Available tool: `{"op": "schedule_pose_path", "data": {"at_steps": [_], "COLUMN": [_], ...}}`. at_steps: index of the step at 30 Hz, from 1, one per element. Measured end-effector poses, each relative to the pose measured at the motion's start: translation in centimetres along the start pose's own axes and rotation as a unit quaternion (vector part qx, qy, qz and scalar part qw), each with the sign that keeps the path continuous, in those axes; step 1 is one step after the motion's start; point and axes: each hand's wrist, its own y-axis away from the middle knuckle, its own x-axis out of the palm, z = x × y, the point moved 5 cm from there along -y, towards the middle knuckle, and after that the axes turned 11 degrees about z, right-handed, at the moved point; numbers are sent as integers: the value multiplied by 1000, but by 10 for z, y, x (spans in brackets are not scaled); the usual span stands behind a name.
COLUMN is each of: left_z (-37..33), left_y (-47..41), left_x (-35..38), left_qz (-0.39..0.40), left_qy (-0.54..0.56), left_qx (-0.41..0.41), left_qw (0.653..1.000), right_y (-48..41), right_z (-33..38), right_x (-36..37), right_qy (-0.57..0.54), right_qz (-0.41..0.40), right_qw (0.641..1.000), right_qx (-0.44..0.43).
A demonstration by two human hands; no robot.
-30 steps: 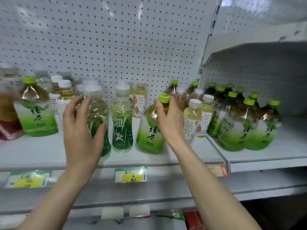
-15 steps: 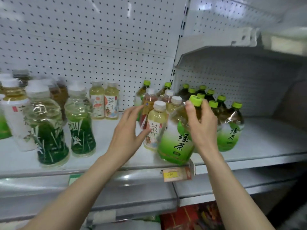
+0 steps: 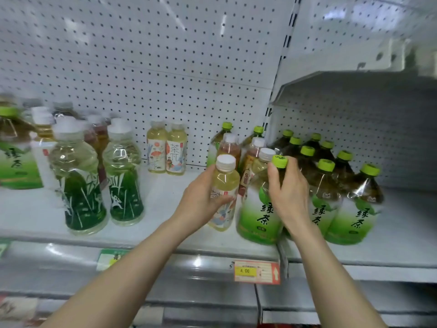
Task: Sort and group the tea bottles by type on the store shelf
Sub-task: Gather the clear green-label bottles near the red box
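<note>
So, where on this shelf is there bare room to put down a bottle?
Free: the shelf between the dark-green bamboo bottles and the left hand, in front of the two pale bottles at the back. Also the right bay's floor beyond the green-cap group. Crowded: around both hands and the far left.
</note>
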Motion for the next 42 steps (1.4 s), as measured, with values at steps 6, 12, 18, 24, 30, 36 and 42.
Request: {"op": "schedule_pose_path", "data": {"at_steps": [6,12,18,24,30,36,42], "left_z": [27,33,37,44,60,68,63], "left_y": [29,44,53,68,85,98,96], "left_x": [-45,-65,-72,-87,-105,-114,-114], "left_qz": [-26,-31,-34,-35,-63,-73,-84], "left_qy": [-50,-56,-52,-47,-35,-36,-49], "left_qx": [-47,-59,-57,-49,-53,-59,-38], "left_qw": [997,996,996,997,996,995,995], "right_y": [-24,-91,-107,-97,-102,-129,-156], "right_z": [28,42,66,99,133,146,159], "right_x": [-20,-11,12,60,136,189,225], "right_qy": [121,283,344,267,63,52,44], "right_qz": [-10,363,377,325,286,267,280], "right_qw": [992,875,846,906,956,961,955], "right_qx": [-14,152,155,58,-14,-54,-93]}}
